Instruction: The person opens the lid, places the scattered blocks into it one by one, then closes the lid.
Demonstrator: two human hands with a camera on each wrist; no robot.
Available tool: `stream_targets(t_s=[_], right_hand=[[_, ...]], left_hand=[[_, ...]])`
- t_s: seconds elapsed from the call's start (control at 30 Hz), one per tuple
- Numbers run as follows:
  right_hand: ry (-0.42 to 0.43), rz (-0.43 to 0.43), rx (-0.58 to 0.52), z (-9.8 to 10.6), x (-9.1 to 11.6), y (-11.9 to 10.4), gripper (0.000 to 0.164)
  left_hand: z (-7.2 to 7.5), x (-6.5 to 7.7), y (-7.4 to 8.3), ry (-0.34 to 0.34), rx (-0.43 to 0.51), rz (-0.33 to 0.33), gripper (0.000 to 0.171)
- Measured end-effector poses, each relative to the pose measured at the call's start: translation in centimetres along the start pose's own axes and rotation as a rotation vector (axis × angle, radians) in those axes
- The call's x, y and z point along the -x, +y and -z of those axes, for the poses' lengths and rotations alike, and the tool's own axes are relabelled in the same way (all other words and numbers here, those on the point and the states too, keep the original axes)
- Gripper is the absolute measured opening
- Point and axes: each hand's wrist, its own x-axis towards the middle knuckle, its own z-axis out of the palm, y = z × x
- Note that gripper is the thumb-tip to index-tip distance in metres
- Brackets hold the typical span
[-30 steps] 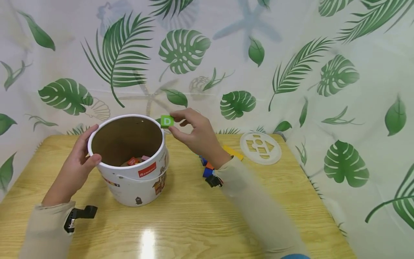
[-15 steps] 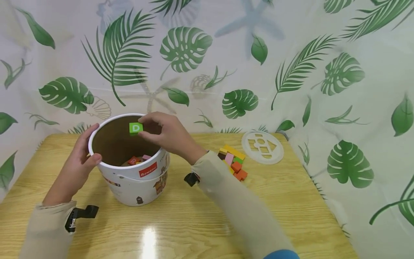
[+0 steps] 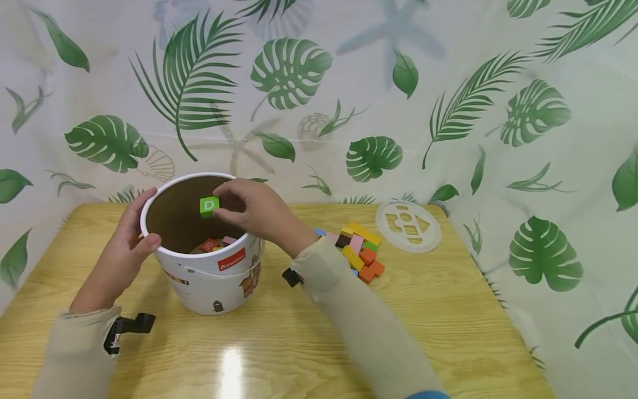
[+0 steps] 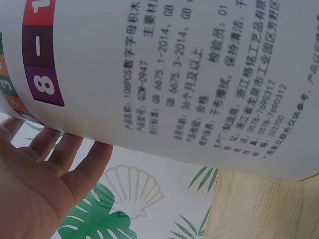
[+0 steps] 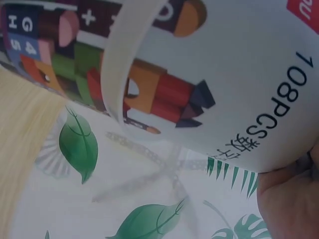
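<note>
The right hand (image 3: 261, 213), just left of the middle of the head view, pinches a green block (image 3: 208, 205) with a white D on it between thumb and fingers; the block shows against the dark inside of the white bucket (image 3: 199, 291), within the outline of its mouth. The left hand (image 3: 117, 260), at the left of the frame, grips the bucket at its rim, thumb at the near edge, fingers along the outer wall. A red block (image 3: 210, 244) and a pink block (image 3: 229, 240) lie among others in the bottom of the bucket, and a pale handle (image 5: 127, 55) crosses its printed side. Black wrist devices (image 3: 139, 323) sit at both beige sleeves (image 3: 369, 321). Right of centre, a pile of coloured blocks (image 3: 355, 249) lies on the wooden desk (image 3: 438, 321), with a translucent stencil disc (image 3: 432, 233) near it. Behind, a leaf-patterned backdrop (image 3: 319, 61) fills the upper frame
</note>
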Motion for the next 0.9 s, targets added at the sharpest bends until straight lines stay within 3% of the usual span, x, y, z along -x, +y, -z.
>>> stream_targets(t_s=[0.27,0.57,0.9], right_hand=[[0.042,0.003,-0.031,-0.09,0.07,0.08,0.038],[0.047,0.029,-0.062,-0.68,-0.18,0.47,0.038],[0.092,0.081,-0.108,-0.69,0.13,0.79,0.034]], left_hand=[[0.04,-0.10,0.24,-0.015,-0.014,0.016,0.078],[0.14,0.17,-0.17,0.000,0.025,-0.010,0.080],[0.08,0.09,-0.01,0.000,0.006,-0.022,0.077]])
